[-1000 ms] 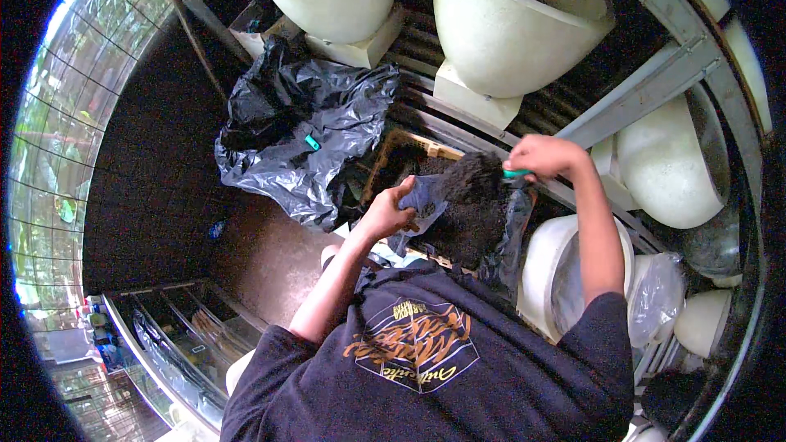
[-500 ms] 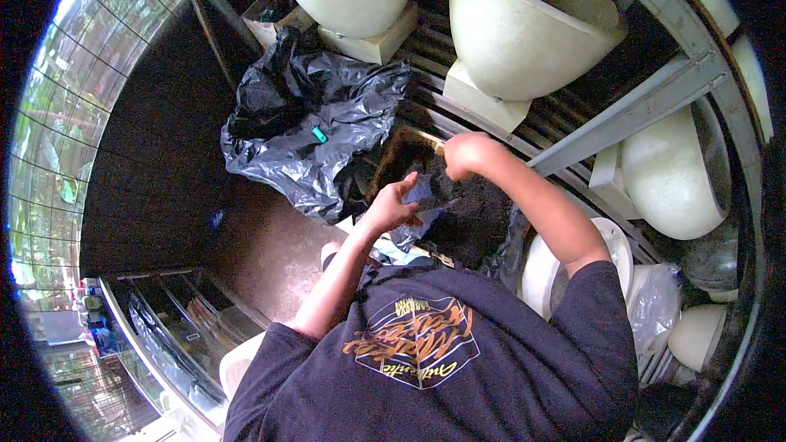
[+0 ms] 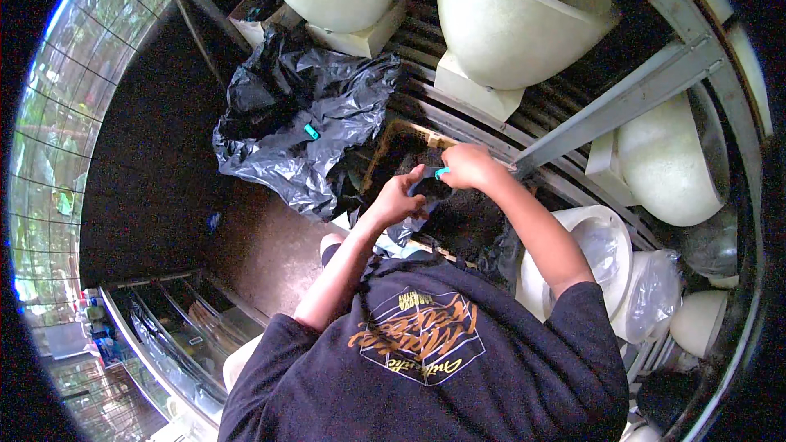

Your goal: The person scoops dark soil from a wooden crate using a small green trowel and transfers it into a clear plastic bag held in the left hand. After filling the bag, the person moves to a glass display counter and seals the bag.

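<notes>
My left hand (image 3: 399, 200) is closed, thumb and fingers pinching the edge of a small dark plastic bag (image 3: 427, 203). Close beside it on the right, the fingers of my right hand (image 3: 470, 167) wrap round a small teal-ended object (image 3: 443, 173); the rest of it is hidden. Both hands are over a tan plastic crate (image 3: 399, 125) holding dark soil (image 3: 471, 221). A similar teal piece (image 3: 311, 132) lies on a crumpled black plastic sheet (image 3: 282, 151) beyond my left hand.
Large off-white tapered bowls on square bases (image 3: 524, 24) stand on the slatted rack (image 3: 417, 82) ahead. A grey metal beam (image 3: 622, 106) slants close to my right arm. A white bowl with clear plastic (image 3: 602, 245) is at my right. Wire mesh (image 3: 57, 155) rises on the left.
My right hand has come down toward my left hand, and the teal end now shows between them. My left hand keeps its place at the bag. The whole view has shifted slightly.
</notes>
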Tool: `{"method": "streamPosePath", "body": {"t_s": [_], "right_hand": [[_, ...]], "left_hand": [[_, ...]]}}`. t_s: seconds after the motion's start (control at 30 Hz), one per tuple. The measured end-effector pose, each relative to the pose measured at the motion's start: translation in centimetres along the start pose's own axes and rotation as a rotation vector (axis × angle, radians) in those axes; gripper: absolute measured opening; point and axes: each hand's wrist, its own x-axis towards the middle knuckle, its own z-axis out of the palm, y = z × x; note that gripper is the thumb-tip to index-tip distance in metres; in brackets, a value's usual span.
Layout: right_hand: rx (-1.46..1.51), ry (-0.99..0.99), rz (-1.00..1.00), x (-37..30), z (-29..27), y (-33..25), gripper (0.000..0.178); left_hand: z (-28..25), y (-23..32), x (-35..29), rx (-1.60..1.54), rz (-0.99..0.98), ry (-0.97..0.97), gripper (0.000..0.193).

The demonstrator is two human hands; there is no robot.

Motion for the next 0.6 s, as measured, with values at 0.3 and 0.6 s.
{"method": "streamPosePath", "body": {"t_s": [0.3,0.6], "right_hand": [[0.284,0.096,-0.060,-2.2,5.8,-0.4,0.030],[0.815,0.404,0.058,-10.5,6.2,6.1,0.024]], "left_hand": [[-1.8,0.8,-1.8,-0.271,-0.141,0.040,0.071],[-3.1,-1.1,-3.0,-0.187,-0.161,0.113,0.071]]}}
